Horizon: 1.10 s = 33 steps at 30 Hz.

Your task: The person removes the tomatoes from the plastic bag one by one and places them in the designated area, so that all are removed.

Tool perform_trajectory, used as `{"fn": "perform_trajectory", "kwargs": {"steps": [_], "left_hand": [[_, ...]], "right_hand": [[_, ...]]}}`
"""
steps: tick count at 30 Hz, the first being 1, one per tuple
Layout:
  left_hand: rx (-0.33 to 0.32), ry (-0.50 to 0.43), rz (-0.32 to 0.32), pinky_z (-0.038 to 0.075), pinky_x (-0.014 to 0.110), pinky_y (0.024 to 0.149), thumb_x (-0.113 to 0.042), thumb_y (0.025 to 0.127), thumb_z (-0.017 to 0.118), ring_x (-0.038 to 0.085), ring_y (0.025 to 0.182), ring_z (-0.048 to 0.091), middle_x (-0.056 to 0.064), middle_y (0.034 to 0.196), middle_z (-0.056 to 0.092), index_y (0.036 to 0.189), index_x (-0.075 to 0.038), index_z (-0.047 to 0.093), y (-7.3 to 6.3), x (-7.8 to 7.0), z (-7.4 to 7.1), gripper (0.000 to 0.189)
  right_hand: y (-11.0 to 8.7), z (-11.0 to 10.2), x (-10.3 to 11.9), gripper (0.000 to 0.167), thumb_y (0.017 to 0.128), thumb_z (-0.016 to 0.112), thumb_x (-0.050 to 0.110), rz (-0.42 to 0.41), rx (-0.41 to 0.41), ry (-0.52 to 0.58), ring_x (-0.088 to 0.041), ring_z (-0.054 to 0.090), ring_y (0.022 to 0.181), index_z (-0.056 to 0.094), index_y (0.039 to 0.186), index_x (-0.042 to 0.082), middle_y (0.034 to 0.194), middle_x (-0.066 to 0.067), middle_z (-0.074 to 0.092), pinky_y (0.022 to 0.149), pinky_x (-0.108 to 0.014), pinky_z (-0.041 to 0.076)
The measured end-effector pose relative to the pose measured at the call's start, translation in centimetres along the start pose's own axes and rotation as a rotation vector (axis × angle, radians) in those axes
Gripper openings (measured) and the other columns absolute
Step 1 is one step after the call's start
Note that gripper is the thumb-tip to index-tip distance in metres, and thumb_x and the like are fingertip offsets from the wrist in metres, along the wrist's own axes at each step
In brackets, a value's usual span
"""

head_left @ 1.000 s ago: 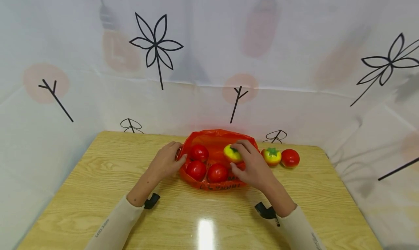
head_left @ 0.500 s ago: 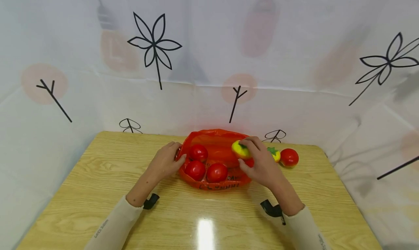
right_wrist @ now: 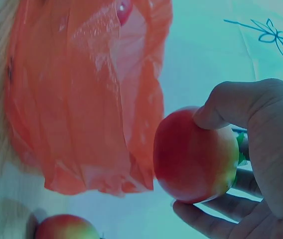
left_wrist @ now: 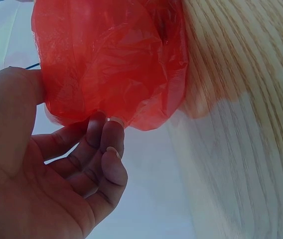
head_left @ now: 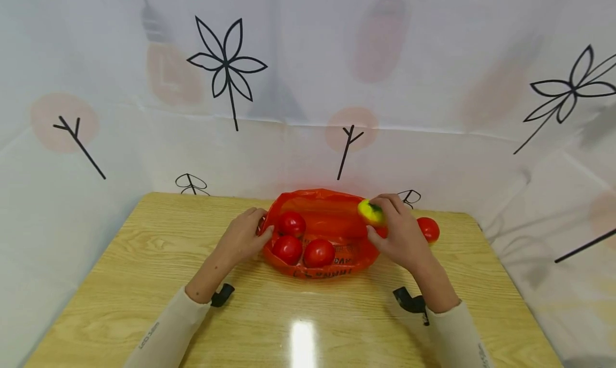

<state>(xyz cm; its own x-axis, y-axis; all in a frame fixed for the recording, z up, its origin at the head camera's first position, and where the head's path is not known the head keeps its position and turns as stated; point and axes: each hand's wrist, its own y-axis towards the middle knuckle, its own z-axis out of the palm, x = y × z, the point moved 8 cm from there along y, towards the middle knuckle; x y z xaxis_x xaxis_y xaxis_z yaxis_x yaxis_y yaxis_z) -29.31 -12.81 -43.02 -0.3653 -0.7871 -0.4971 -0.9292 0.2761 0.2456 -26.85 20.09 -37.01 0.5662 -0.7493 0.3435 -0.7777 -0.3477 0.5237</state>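
Note:
A red plastic bag (head_left: 332,215) lies wide open on the table with three red tomatoes inside: one tomato (head_left: 291,224) at the back left, and another tomato (head_left: 287,250) and a third tomato (head_left: 319,253) at the front. My left hand (head_left: 243,234) grips the bag's left rim, fingers curled under its edge in the left wrist view. My right hand (head_left: 401,237) holds a yellow-and-red tomato (head_left: 369,212) with a green top, between thumb and fingers. In the right wrist view this tomato (right_wrist: 194,157) is raised beside the bag's right edge.
Right of the bag, a red tomato (head_left: 428,230) sits on the wooden table (head_left: 269,325). The right wrist view shows a red-yellow tomato (right_wrist: 67,229) low on the table near the bag. A patterned white cloth (head_left: 289,154) stands behind the table's back edge.
My right hand has carried the yellow-and-red tomato rightward and up, from over the bag's inside to its right rim, now covering the yellow tomato on the table. My left hand stays put.

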Motion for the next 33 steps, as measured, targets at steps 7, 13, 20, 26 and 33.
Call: {"fn": "perform_trajectory", "kwargs": {"steps": [7,13,20,26,33], "left_hand": [[0.001,-0.002,0.0,0.054,0.034,0.073,-0.023,0.098,0.07,0.02,0.084,0.059,0.006,0.102,0.065,0.119,-0.003,0.068,0.0,0.0,0.0,0.028],[0.001,-0.005,-0.004,0.054,0.034,0.072,-0.022,0.098,0.07,0.02,0.083,0.058,0.007,0.101,0.065,0.119,-0.003,0.068,0.0,0.0,0.0,0.029],[-0.001,-0.002,0.002,0.053,0.033,0.071,-0.022,0.097,0.07,0.02,0.082,0.057,0.006,0.099,0.064,0.117,-0.003,0.068,0.0,-0.1,0.0,0.028],[0.002,-0.001,0.004,0.053,0.034,0.071,-0.023,0.097,0.07,0.02,0.082,0.057,0.006,0.099,0.064,0.117,-0.003,0.068,0.0,-0.2,0.0,0.028],[0.006,0.001,0.006,0.056,0.036,0.075,-0.023,0.098,0.07,0.022,0.086,0.06,0.008,0.103,0.066,0.119,-0.002,0.068,0.0,-0.2,0.0,0.03]], "right_hand": [[-0.2,-0.7,-1.0,0.055,0.083,0.082,0.001,0.032,-0.004,0.0,-0.039,0.06,0.114,0.057,0.132,-0.001,0.137,-0.019,0.054,0.09,-0.058,0.06],[-0.3,-1.4,-1.9,0.055,0.083,0.08,0.001,0.061,-0.015,-0.011,-0.039,0.059,0.116,0.056,0.132,-0.001,0.137,-0.019,0.053,0.091,-0.059,0.059],[-0.5,-2.3,-3.1,0.053,0.084,0.079,0.001,0.086,-0.03,-0.027,-0.042,0.057,0.117,0.055,0.131,-0.003,0.135,-0.022,0.052,0.096,-0.063,0.055],[-0.8,-3.1,-4.1,0.054,0.083,0.079,0.001,0.11,-0.027,-0.03,-0.044,0.056,0.114,0.055,0.131,-0.005,0.134,-0.024,0.05,0.094,-0.065,0.054],[-1.2,-3.7,-5.5,0.058,0.082,0.076,0.0,0.156,-0.008,-0.041,-0.044,0.054,0.113,0.055,0.136,-0.004,0.134,-0.026,0.047,0.094,-0.066,0.052]]}}
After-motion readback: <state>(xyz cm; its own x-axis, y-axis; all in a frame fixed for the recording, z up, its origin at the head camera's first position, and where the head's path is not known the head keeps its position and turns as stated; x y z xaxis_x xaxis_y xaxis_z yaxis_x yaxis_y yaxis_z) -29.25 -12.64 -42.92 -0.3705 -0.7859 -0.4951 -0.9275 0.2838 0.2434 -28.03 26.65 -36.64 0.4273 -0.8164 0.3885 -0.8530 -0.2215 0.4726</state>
